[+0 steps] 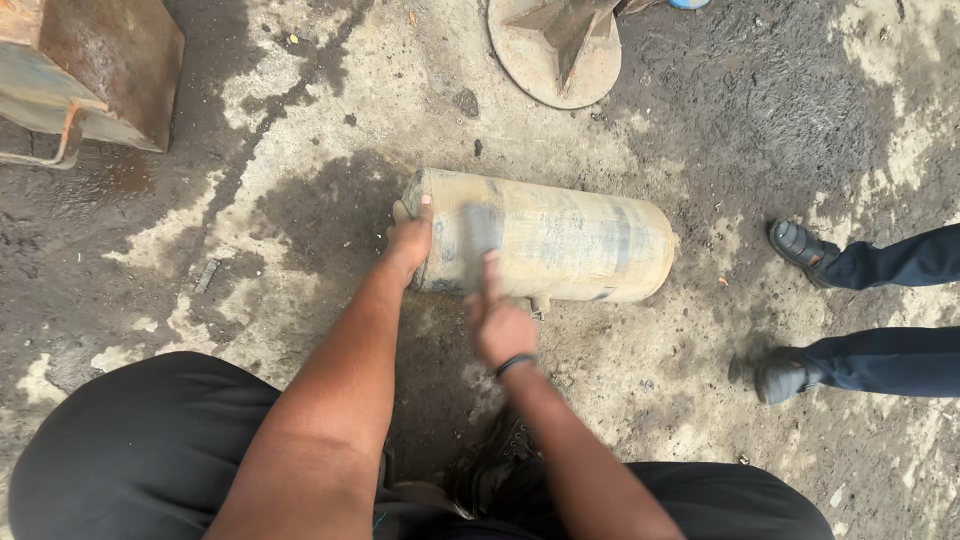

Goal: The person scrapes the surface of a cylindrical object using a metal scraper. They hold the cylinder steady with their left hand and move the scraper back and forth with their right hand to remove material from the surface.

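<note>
On the stained concrete floor (300, 120) lay the yellowed cylindrical tank (560, 240); left hand (410, 240) gripped its end, right hand (500, 325) pressed a blurred grey pad (480, 228). Firm bracing, even strokes advised.

- The cylindrical tank (545, 240) looks like painted metal, its dull yellowish coat matt, scuffed and streaked with grey where bare metal shows.
- The ground (300, 130) is rough concrete, patchy, with dark, damp-looking stains and pale dry areas.
- The box-like container (95, 65) at far left is rusty sheet metal, brown and matt.
- The round base plate (555, 50) at far centre is dull, gritty metal.
- The wristband (515, 364) on the right wrist is black and smooth.
- The shoes (800, 245) at right look like dark, dusty leather.
</note>
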